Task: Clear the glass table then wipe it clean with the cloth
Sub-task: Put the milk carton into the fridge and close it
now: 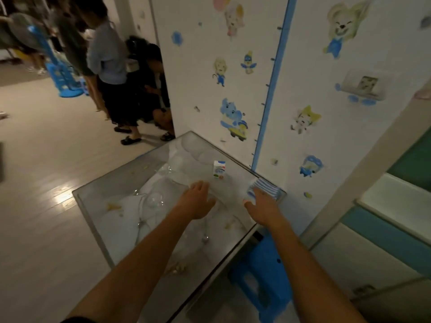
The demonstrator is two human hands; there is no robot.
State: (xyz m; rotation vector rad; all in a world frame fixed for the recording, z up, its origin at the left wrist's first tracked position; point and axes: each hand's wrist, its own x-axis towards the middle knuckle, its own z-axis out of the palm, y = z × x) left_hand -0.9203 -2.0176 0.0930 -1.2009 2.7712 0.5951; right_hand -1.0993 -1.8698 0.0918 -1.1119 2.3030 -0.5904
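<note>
My right hand [262, 209] lies flat, fingers together, fingertips touching the near edge of the striped cloth [264, 188] at the far right corner of the glass table [98, 206]. My left hand [196, 200] hovers with its fingers loosely spread and holding nothing, the small carton [219, 169] standing upright just beyond and to the right of its fingertips. Judged from this, the left hand is nearer the carton, which still needs clearing, and the right already has the cloth.

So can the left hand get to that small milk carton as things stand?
Probably yes. The left hand hovers open over the glass table, and the milk carton stands upright just beyond its fingertips with nothing between them.
</note>
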